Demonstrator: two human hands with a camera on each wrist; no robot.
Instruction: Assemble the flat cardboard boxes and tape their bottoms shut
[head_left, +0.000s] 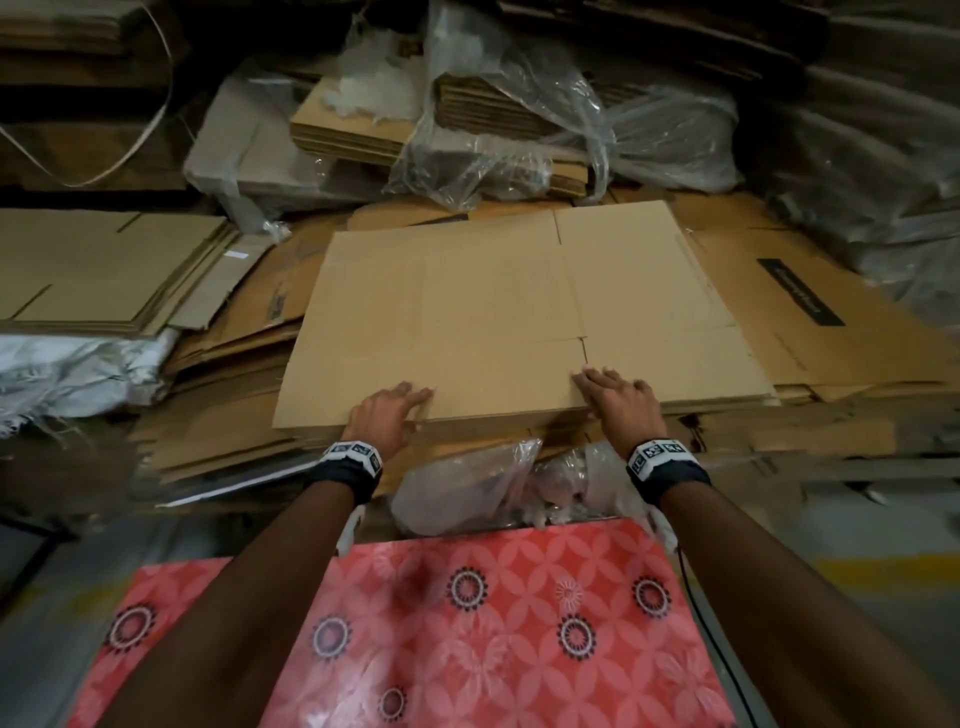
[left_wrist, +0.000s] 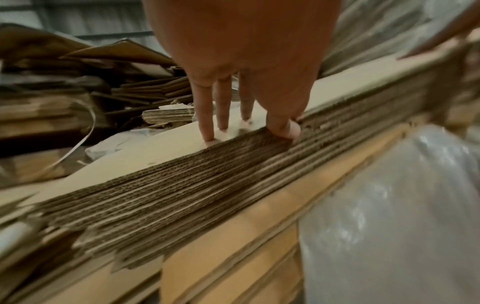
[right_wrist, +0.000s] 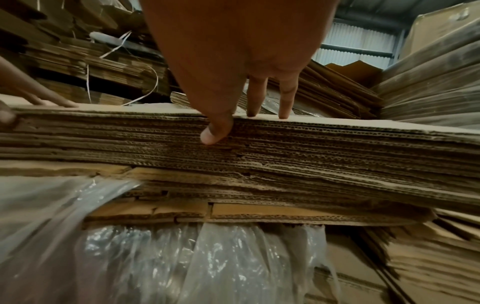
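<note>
1. The flat cardboard box (head_left: 519, 312) lies on top of a stack of flattened cartons (right_wrist: 259, 156) at the centre of the head view; its near edge runs from 8 o'clock to 4 o'clock just beyond both wrists.
2. The left hand (head_left: 387, 415) sits at the near edge toward 7 o'clock of the sheet; its fingers (left_wrist: 207, 115) lie straight on the top face while the thumb (left_wrist: 281, 123) presses against the corrugated edge below, so the hand pinches the top layers narrowly.
3. The right hand (head_left: 618, 392) sits at the same edge toward 5 o'clock; its fingers (right_wrist: 285, 98) rest flat on the top sheet and its thumb (right_wrist: 215, 131) hooks over the edge onto the fluted side; how many sheets lie between thumb and fingers I cannot tell.
4. Crumpled clear plastic wrap (head_left: 498, 488) bunches just below the stack's near edge, between the two forearms.
5. A red patterned cloth (head_left: 493, 623) fills the view at 6 o'clock.
6. More flat cartons in torn plastic (head_left: 493, 119) pile up at 12 o'clock; another stack of flat sheets (head_left: 104, 265) lies at 9 o'clock; a loose strapping band (head_left: 130, 130) loops at 10 o'clock.
</note>
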